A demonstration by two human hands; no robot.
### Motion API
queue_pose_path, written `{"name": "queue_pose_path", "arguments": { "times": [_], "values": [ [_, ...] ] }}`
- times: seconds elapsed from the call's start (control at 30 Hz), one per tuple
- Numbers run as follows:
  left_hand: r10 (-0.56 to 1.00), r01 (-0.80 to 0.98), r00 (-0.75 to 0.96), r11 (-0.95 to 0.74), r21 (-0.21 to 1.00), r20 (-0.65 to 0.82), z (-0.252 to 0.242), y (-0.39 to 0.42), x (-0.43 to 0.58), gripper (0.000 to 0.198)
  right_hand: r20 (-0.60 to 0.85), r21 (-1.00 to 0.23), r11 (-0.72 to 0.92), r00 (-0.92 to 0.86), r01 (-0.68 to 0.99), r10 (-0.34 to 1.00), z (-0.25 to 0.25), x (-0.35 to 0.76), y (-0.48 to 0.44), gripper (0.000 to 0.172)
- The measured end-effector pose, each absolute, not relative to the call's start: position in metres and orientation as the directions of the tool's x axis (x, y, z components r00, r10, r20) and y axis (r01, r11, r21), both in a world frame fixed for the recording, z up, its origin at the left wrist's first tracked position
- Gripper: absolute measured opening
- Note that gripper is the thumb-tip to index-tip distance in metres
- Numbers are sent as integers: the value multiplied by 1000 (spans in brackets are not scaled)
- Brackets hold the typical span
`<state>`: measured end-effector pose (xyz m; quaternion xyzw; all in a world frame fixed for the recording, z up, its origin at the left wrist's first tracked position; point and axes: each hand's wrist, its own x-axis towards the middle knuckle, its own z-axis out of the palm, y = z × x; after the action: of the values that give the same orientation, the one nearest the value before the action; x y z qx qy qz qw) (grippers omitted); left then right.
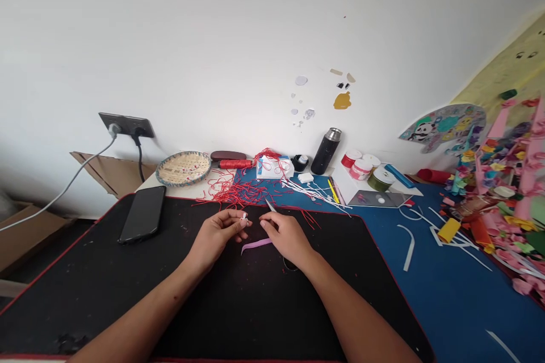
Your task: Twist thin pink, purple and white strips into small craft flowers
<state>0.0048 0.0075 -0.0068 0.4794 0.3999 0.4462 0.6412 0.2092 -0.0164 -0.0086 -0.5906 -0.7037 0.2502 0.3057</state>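
Both my hands rest on a black desk mat [170, 295] near its far edge. My left hand [217, 233] is closed in a pinch on a tiny white piece [244, 218] at its fingertips. My right hand [286, 235] is closed round a thin metal tool [271, 205], perhaps tweezers, whose tip points up and away. A pink paper strip [256, 245] lies on the mat between the two hands, close under my right palm. A dark object shows partly beneath my right wrist.
A black phone [142, 214] lies at the mat's left. Red paper shreds [238, 190], a woven tray [183, 168], a black flask [326, 151], tape rolls [361, 167] and white strips sit behind. Colourful paper flowers [502, 193] crowd the right of the blue table [447, 295].
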Motion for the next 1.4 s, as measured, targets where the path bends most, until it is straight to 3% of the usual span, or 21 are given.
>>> {"name": "queue_pose_path", "arguments": {
  "times": [0.27, 0.57, 0.73, 0.97, 1.1, 1.4],
  "values": [
    [955, -215, 278, 162, 963, -98, -6, 9, 3, 38, 95, -532, 339, -344, 776, 934, 1, 204, -30, 17],
    [960, -235, 260, 169, 957, -106, -11, 11, 4, 40, 109, -564, 358, -363, 744, 926, -1, 203, -31, 2],
    [962, -256, 256, 161, 953, -94, -11, 12, 3, 40, 128, -782, 261, -264, 567, 956, 0, 198, -30, 3],
    [954, -225, 286, 157, 962, -89, -9, 9, 5, 38, 36, -977, 77, -202, 199, 979, -1, 203, -25, 26],
    [955, -224, 283, 155, 962, -87, -6, 7, 5, 39, -77, -997, -76, -253, 17, 964, 0, 199, -26, 37],
    [954, -232, 291, 145, 962, -74, -4, 6, 6, 38, -160, -974, -195, -262, -113, 952, -1, 198, -25, 39]
  ]
}}
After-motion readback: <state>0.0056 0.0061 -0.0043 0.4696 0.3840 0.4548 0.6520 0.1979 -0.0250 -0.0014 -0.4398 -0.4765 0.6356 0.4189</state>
